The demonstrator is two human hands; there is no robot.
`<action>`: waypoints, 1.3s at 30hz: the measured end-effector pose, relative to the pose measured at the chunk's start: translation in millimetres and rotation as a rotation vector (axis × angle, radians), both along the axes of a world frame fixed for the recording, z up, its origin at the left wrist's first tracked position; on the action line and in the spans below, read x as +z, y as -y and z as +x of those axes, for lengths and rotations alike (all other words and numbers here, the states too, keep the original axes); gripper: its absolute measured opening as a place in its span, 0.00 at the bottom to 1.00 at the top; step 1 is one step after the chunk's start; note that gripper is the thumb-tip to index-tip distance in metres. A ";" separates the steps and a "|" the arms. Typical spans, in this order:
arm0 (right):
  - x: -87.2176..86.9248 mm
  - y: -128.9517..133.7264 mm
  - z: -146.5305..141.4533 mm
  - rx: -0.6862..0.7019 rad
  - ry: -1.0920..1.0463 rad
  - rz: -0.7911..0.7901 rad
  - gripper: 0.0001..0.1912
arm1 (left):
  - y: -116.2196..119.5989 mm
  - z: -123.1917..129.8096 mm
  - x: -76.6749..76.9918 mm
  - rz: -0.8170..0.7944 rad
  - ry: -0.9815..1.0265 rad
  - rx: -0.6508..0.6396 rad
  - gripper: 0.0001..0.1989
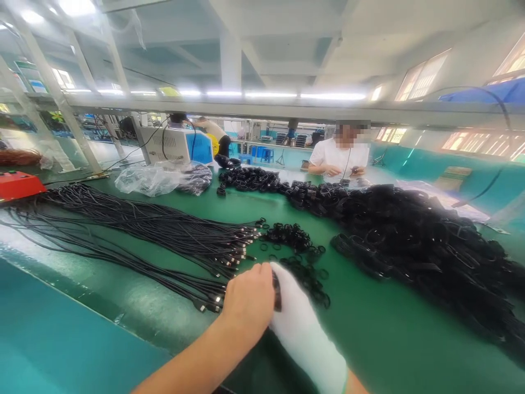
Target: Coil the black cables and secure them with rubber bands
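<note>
My bare left hand (249,301) and my right hand (297,317), in a white glove, meet near the table's front edge. Between them is a black coiled cable (276,291), with the fingers of both hands closed on it and mostly hidden. To the left lies a long bundle of straight black cables (164,224), their metal plugs pointing toward my hands. Just beyond my hands are small black rings (289,236) in a loose pile.
A big heap of coiled black cables (394,230) covers the right of the green table (369,323). Clear plastic bags (150,178), a red device (20,185) and a blue-and-white machine (176,145) stand further back. A person in white (340,156) sits opposite.
</note>
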State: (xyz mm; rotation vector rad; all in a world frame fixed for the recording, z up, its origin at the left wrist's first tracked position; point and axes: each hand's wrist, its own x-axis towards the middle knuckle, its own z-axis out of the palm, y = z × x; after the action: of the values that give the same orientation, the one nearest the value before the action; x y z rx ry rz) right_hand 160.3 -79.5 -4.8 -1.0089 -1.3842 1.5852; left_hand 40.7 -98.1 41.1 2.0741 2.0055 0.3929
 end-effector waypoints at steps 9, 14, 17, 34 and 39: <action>9.4 -4.0 18.2 0.437 -0.429 -0.193 0.25 | -6.5 -20.5 -17.7 0.305 0.276 -0.233 0.22; 5.0 -3.1 11.6 0.361 -0.304 -0.146 0.29 | 1.7 -11.8 -12.3 0.233 0.187 -0.120 0.23; 3.9 -1.3 8.9 0.291 -0.235 -0.117 0.32 | 3.3 -13.5 -14.9 0.236 0.195 -0.098 0.23; -0.4 -8.7 28.6 0.449 -0.640 -0.403 0.27 | -15.9 -52.3 4.5 0.209 0.577 0.021 0.11; 14.4 -36.6 75.8 -0.232 0.342 0.203 0.24 | -14.0 -95.5 -29.9 0.170 0.302 0.092 0.14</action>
State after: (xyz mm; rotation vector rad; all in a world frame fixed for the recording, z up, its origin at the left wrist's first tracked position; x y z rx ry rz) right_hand 236.1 -42.9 9.6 -1.3042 -1.5535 1.1133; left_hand -54.8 -84.1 11.2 1.8803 1.9457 0.8652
